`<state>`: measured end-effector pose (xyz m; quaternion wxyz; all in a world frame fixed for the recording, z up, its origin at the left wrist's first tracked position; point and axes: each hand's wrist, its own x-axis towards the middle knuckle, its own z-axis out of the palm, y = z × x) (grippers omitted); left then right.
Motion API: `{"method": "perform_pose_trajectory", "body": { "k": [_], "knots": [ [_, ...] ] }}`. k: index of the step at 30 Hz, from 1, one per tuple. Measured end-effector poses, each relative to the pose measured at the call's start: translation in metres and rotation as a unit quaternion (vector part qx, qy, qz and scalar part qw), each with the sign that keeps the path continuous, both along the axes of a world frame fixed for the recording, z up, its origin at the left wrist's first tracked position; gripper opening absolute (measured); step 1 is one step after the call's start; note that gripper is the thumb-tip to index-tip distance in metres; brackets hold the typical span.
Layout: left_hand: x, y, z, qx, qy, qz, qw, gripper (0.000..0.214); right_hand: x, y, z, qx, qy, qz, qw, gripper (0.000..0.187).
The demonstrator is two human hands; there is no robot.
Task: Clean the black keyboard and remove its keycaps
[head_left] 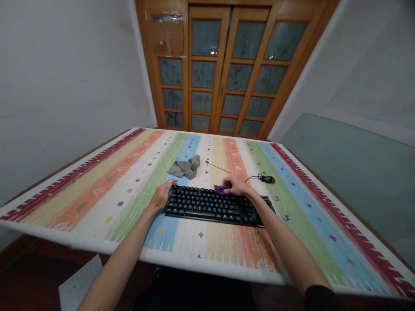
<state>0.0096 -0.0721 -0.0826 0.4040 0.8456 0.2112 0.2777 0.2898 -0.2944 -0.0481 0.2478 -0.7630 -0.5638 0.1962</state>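
Holding a bunched purple cloth point(221, 189) pinched in its fingers, the right hand point(236, 186) rested over the far edge of a black keyboard point(201, 206), right of its middle. From that grip most of the keys lay to the left and nearer the person; the rest lay right, partly under the forearm. The keyboard's long axis ran left to right, its right end slightly nearer. The left hand point(162, 195) touched its far left corner, how tightly could not be told. Key markings were too small to read; no brand was legible.
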Motion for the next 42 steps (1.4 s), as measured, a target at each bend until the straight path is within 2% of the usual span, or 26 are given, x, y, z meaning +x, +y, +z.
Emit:
{"method": "perform_pose_trajectory", "body": {
  "k": [10, 14, 17, 20, 25, 33, 39, 42],
  "knots": [
    [0.000, 0.000, -0.001, -0.001, 0.000, 0.004, 1.000, 0.064, 0.005, -0.003, -0.005, 0.033, -0.007, -0.039, 0.999, 0.011],
    [0.000, 0.000, 0.000, 0.002, 0.002, 0.002, 1.000, 0.064, 0.014, -0.015, 0.002, 0.060, 0.044, -0.010, 0.997, 0.026],
    [0.000, 0.000, 0.000, 0.007, 0.000, 0.000, 1.000, 0.064, 0.018, -0.024, 0.007, 0.041, 0.071, 0.019, 0.996, 0.034],
    [0.000, 0.000, -0.001, 0.005, -0.001, 0.003, 1.000, 0.064, 0.017, -0.027, 0.005, 0.005, 0.079, 0.037, 0.996, 0.032],
    [0.000, 0.001, -0.002, -0.001, 0.002, 0.003, 1.000, 0.063, 0.015, -0.020, -0.003, 0.017, 0.046, 0.032, 0.998, 0.024],
    [0.000, 0.000, 0.000, 0.002, 0.000, 0.000, 1.000, 0.063, 0.018, -0.012, -0.007, 0.020, 0.070, 0.005, 0.997, 0.025],
    [0.000, -0.001, 0.001, 0.007, 0.002, 0.001, 1.000, 0.063, 0.024, -0.025, 0.003, 0.035, 0.129, -0.033, 0.990, 0.034],
    [0.000, -0.001, 0.001, 0.006, 0.005, 0.003, 1.000, 0.065, 0.030, -0.035, 0.010, 0.021, 0.137, -0.022, 0.990, 0.036]
  ]
}}
